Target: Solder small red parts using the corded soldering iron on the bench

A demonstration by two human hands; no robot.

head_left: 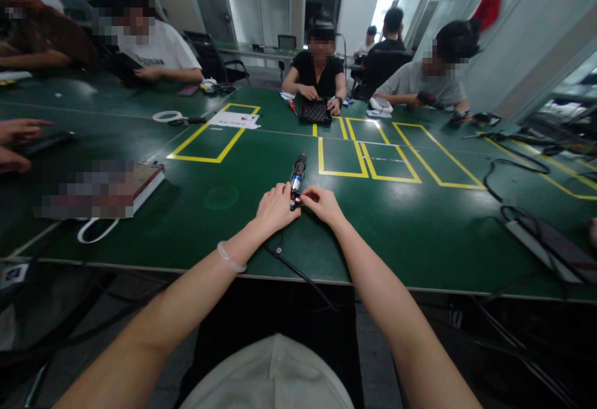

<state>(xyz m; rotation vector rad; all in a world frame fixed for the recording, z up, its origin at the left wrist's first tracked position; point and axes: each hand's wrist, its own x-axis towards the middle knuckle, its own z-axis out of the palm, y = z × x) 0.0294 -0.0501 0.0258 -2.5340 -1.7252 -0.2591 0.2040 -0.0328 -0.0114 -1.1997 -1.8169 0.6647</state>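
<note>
An electric screwdriver point(297, 174) lies on the green table with its bit pointing away from me. Its casing looks open, showing a blue and silver part inside. My left hand point(278, 208) is closed around its rear end, thumb near a small red part point(295, 199). From the right, my right hand point(323, 204) reaches in with thumb and index finger pinched together at that same end. What those fingertips hold, if anything, is too small to make out. A black cable point(298, 270) runs from under my left hand off the table's front edge.
Yellow tape rectangles point(342, 174) mark the green table point(261, 235). A book point(149, 185) and a white loop point(97, 238) lie left; scissors point(175, 120) lie farther back. Cables and a device point(550, 250) sit right. Opposite, a person handles a black tray point(316, 111).
</note>
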